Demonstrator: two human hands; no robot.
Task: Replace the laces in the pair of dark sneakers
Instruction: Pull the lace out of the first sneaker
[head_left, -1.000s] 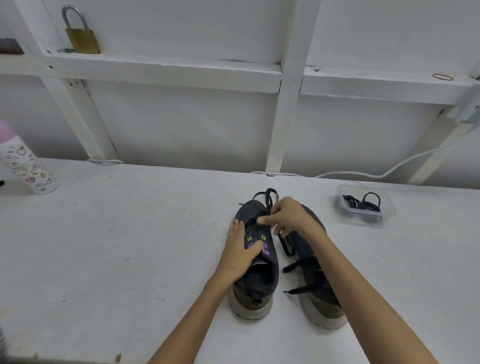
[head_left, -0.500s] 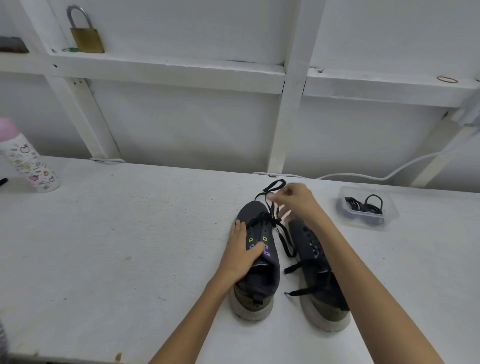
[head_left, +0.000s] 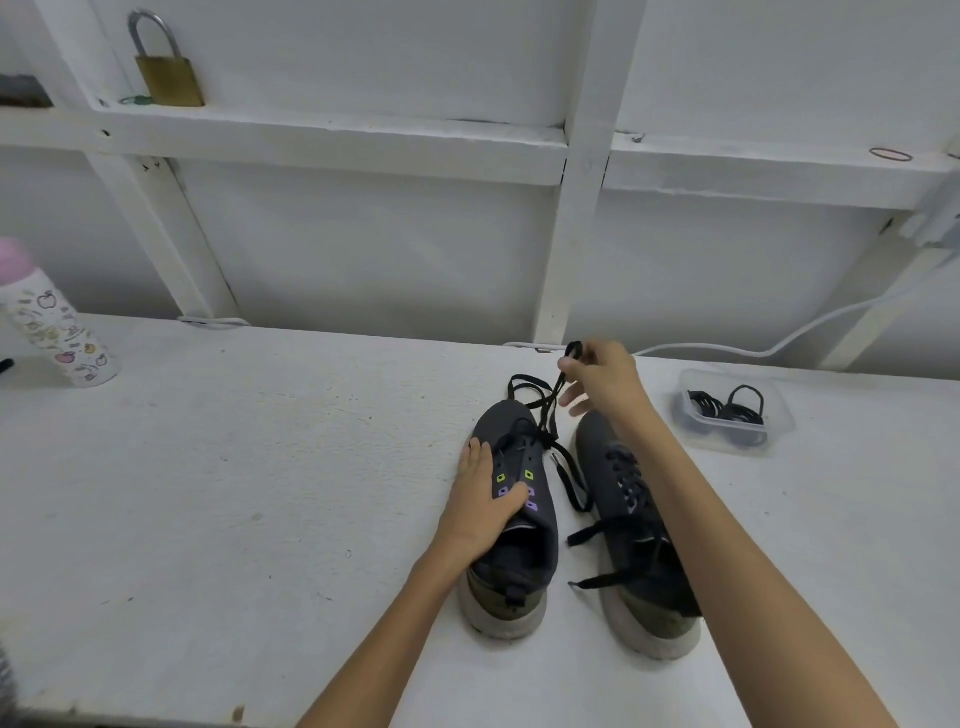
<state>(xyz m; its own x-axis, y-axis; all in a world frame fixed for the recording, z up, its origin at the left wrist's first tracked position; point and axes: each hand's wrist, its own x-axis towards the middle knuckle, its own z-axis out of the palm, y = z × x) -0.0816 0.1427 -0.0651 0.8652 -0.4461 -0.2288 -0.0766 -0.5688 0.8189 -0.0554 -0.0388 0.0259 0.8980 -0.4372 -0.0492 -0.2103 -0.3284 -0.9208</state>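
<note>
Resting our left hand (head_left: 483, 499) along the left sneaker (head_left: 524, 561), we are steadying it on the surface (head_left: 260, 467). Beyond, our right hand (head_left: 602, 376) is pinching the lace (head_left: 550, 408), which we are judging best drawn out evenly, eyelet by eyelet. The sneaker is lying lengthwise, heel nearest us, toe pointing away.

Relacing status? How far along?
Done: the upper eyelets of the left sneaker are empty. In hand: the right hand pinches the old lace, threaded only at the toe end, while the left hand presses the shoe down. Left: finish that removal, strip the right sneaker, which is laced, then thread new laces, probably the black coils in the clear tub.
</note>
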